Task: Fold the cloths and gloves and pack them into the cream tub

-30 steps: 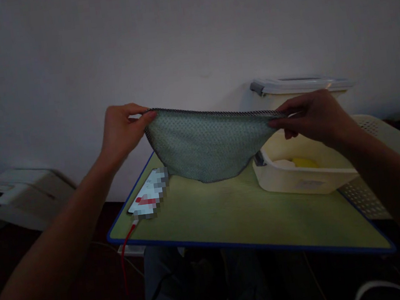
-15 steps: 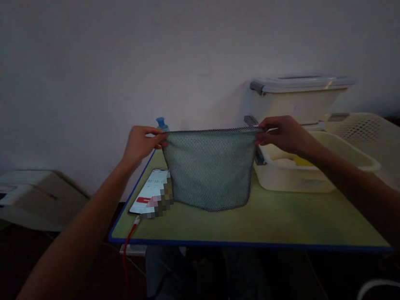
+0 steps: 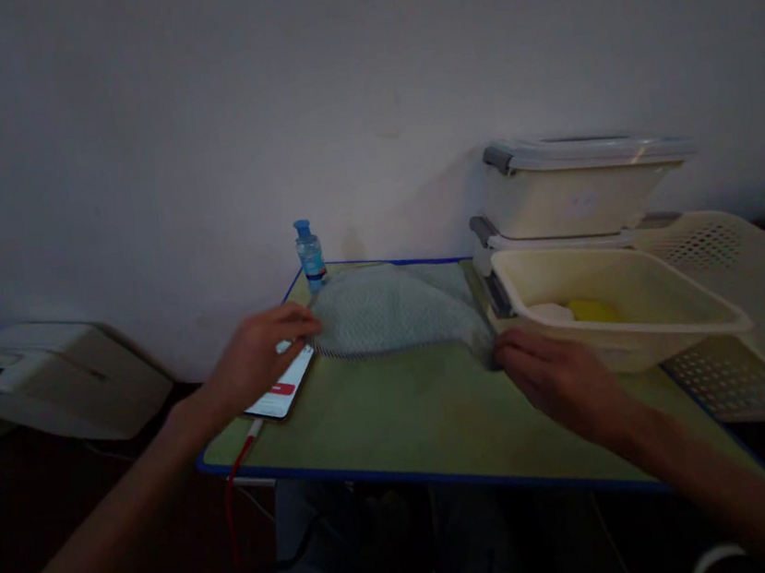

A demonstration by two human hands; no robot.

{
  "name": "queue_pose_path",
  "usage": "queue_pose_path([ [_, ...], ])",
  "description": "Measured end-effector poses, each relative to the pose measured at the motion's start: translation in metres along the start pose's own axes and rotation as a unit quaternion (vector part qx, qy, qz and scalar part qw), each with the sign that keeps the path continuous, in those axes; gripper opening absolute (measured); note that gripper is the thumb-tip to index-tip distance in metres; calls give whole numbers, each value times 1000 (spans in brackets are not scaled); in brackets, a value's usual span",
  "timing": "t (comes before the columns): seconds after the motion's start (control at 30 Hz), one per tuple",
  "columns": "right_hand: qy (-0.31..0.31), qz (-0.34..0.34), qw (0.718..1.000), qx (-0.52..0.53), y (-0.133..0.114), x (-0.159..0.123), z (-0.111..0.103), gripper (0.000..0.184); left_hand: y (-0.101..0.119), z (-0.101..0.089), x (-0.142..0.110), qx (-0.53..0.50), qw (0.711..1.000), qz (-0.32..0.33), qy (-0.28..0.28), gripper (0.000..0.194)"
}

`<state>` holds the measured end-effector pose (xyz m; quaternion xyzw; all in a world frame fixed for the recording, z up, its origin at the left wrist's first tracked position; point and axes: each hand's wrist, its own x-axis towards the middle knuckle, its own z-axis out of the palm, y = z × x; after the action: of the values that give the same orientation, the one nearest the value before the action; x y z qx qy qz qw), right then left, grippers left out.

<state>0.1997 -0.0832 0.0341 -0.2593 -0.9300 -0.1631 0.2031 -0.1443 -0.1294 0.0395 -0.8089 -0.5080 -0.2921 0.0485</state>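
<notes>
A grey-green cloth with a dark-and-white stitched edge is stretched between my two hands, low over the table, its far part billowing. My left hand pinches its near left corner, just above the phone. On the other side my right hand is closed on the near right corner, where the cloth bunches up. The phone, with a lit screen and a red cable, lies partly hidden under my left fingers.
A small blue-capped bottle stands at the table's back left corner. To the right are an open cream basin holding white and yellow items, stacked lidded boxes and a perforated basket. The green table has a blue edge.
Both hands have come down and nearer, the right one most. The cloth has swung from hanging upright to spreading nearly flat over the table, and the bottle now shows fully.
</notes>
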Motion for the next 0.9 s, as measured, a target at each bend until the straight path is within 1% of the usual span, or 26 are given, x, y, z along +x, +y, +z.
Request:
queue_pose_path([
  [0.07,-67,-20,997,-17,-6,-22,31,28,-1,31,-19,29,991,-15,-128,28],
  [0.1,-84,-27,996,-12,-8,-31,43,29,-1,44,-26,46,982,-28,-182,29],
  [0.13,-99,-29,995,-7,-9,-39,51,30,1,53,-31,54,972,-35,-227,29],
  [0.17,-108,-31,994,-4,-9,-45,56,30,2,59,-36,50,964,-35,-260,29],
  [0.2,-113,-32,993,1,-9,-51,59,30,4,62,-39,43,957,-34,-285,29],
  [0.27,-121,-40,992,14,-8,-59,56,30,5,57,-44,19,949,-29,-314,30],
  [0.33,-124,-51,991,30,-7,-62,47,32,5,43,-46,-9,943,-29,-331,34],
  [0.4,-118,-50,991,40,-8,-57,36,37,6,27,-40,-32,937,-33,-347,41],
  [0.43,-111,-39,992,43,-9,-50,32,38,7,22,-32,-40,932,-35,-357,42],
  [0.5,-100,-8,993,62,-11,-26,27,36,11,20,-6,-48,932,-32,-358,31],
  [0.53,-105,13,991,83,-12,-9,27,34,14,26,12,-44,940,-26,-338,27],
  [0.57,-102,41,988,105,-12,10,31,33,16,36,31,-32,949,-25,-314,26],
  [0.6,-87,74,986,126,-12,30,39,36,19,49,50,-12,959,-37,-280,27],
  [0.63,-74,112,980,146,-12,50,49,40,22,66,67,13,966,-66,-249,28],
  [0.67,-67,158,972,163,-12,68,63,43,25,84,81,38,969,-107,-219,30],
  [0.7,-67,203,961,174,-12,83,78,47,27,103,91,53,969,-133,-202,32],
  [0.73,-65,233,955,169,-11,95,94,51,29,121,96,63,968,-150,-193,34],
  [0.8,-73,273,946,158,-12,106,125,51,31,152,95,76,965,-177,-180,36],
  [0.83,-81,288,942,152,-12,107,137,49,32,163,91,83,963,-190,-173,41],
  [0.9,-99,300,938,142,-13,101,155,45,32,178,80,90,960,-210,-161,47],
])
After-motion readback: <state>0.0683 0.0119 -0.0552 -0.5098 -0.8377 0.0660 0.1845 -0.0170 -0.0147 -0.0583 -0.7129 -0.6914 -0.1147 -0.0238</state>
